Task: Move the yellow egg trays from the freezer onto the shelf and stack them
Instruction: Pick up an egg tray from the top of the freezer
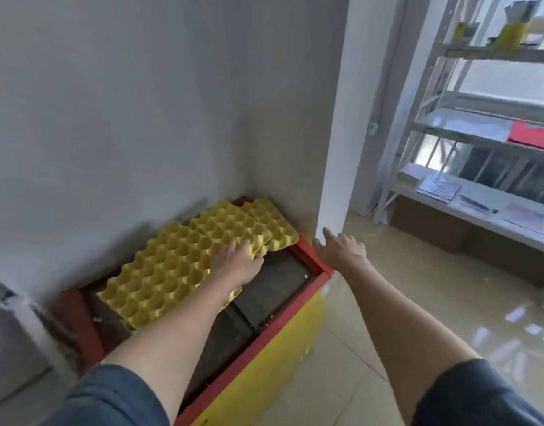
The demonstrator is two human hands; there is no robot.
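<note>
We can read no brand, label or writing anywhere; the picture is blurred by motion.

Our left hand (238,262) lies flat on the yellow egg trays (184,256), with straight fingers spread over the cups and gripping nothing. The trays lie on top of the freezer (264,348), a low chest with a red rim and a yellow front, standing in the corner of the grey wall (126,103). Three trays seem to lie in a row and overlap: one nearer than the hand, one under it, one beyond it near the corner. Just right of the hand, the dark lid (273,281) of the freezer is bare.

Our right hand (341,249) is in the air past the right end of the freezer, released, with fingers stretched and holding nothing, near the white pillar (335,149).

Well beyond the right hand stands the metal shelf (467,130). On its boards we see a red sheet (532,135), some papers (438,189) and, at the top, yellow packs (510,33). Brown boxes (433,226) stand on the shiny tiled floor (418,302) under it.
</note>
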